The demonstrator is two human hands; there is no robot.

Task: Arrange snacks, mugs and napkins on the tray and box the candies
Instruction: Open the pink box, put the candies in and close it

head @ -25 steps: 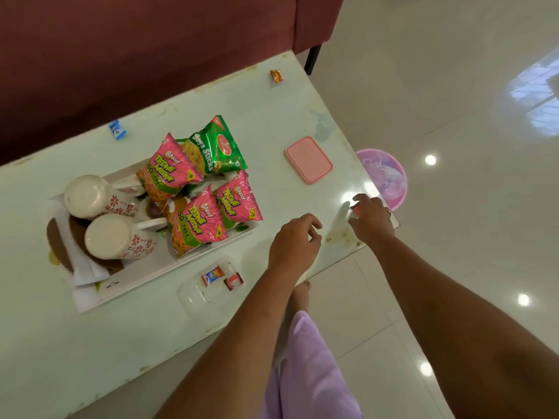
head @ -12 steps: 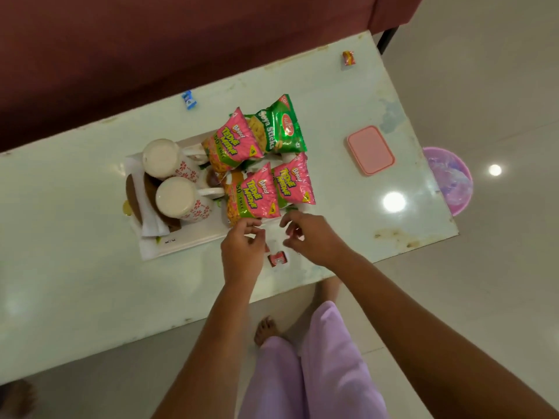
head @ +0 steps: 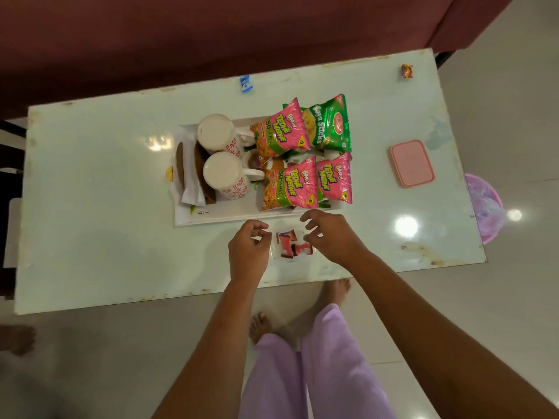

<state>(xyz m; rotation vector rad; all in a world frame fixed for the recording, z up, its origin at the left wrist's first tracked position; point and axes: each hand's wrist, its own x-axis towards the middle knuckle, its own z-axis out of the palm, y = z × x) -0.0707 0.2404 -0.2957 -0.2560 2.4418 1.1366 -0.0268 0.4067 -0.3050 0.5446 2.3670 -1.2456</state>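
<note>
A small clear box sits on the table just in front of the white tray, with three red wrapped candies inside. My left hand pinches the box's left rim with curled fingers. My right hand hovers at the box's right side, its fingers loosely curled around nothing. On the tray stand two white floral mugs, folded napkins, three pink snack packets and a green one. A pink lid lies to the right.
A blue candy and an orange candy lie near the table's far edge, by a dark red sofa. A pink bin stands past the table's right end. My feet are at the near edge.
My right hand came back from the table's right edge to the clear box, and another red candy now lies in it. My left hand moved to the box's left rim.
</note>
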